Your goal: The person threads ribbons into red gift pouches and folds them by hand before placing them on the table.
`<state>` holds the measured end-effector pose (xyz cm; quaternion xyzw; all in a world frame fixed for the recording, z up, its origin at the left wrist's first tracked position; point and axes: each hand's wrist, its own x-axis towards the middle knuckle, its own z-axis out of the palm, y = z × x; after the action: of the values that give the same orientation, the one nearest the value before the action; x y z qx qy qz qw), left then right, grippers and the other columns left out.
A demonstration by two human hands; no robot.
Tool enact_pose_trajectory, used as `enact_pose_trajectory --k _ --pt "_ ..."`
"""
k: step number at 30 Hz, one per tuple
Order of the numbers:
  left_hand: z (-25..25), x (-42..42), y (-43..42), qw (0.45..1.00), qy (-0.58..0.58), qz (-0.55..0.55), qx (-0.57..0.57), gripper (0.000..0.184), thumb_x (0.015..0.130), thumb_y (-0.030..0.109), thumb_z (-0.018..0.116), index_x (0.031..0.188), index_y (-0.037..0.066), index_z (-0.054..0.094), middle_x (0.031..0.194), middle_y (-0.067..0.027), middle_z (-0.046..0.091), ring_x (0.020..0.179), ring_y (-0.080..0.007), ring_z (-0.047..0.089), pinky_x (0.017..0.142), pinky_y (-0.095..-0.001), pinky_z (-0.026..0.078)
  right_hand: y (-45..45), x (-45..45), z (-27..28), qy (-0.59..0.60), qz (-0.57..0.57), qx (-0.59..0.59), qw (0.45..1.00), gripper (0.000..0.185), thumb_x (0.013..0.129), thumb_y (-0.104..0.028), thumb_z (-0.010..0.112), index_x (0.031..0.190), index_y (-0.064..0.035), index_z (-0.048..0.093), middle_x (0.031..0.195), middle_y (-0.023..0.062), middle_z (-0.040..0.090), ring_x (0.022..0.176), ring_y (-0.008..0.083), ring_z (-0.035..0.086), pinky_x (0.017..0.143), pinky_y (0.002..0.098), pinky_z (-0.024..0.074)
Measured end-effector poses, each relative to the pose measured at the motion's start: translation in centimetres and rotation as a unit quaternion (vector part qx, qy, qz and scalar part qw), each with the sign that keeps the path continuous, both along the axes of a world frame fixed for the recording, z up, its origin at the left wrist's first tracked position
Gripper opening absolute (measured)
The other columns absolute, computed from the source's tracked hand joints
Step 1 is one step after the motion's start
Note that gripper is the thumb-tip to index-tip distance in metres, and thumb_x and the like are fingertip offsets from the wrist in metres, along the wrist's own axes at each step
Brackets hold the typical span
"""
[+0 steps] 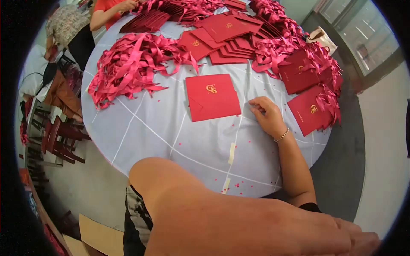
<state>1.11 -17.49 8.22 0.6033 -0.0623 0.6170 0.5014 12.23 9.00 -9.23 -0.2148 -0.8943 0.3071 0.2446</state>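
Note:
My left hand (299, 228) looms very large across the bottom of the view, close to the camera. Its back shows, with the fingers stretched to the right and nothing visible in them; the palm side is hidden. My right hand (269, 117), with a beaded bracelet (282, 135) at the wrist, rests on the table with fingers loosely curled and a gap between thumb and forefinger. Just left of it, apart from the fingertips, lies a flat red paper bag (213, 102) with a gold emblem. More red bags with pink ribbons (305, 111) lie right of this hand.
A heap of pink ribbons (132, 62) lies on the round table's grey cloth (141, 132). Stacked red bags (230, 32) fill the far side. A person in red (104, 15) works at the far left edge. Dark red stools (64, 138) and a cardboard box (100, 234) stand left.

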Motion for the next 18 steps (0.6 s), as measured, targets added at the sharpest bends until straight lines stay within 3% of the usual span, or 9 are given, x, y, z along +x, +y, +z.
enact_pose_trajectory --k 18 --pt "-1.8 -1.1 1.8 0.997 0.058 0.014 0.053 0.032 0.080 0.031 0.071 0.087 0.000 0.071 0.092 -0.0208 0.069 0.071 -0.0318 0.066 0.062 -0.0371 0.051 0.1 -0.4 0.5 0.006 0.005 -0.027 1.000 0.019 0.084 0.001 0.064 0.103 -0.0012 0.065 0.095 0.0089 0.060 0.079 0.0166 0.061 0.072 0.0273 0.0498"
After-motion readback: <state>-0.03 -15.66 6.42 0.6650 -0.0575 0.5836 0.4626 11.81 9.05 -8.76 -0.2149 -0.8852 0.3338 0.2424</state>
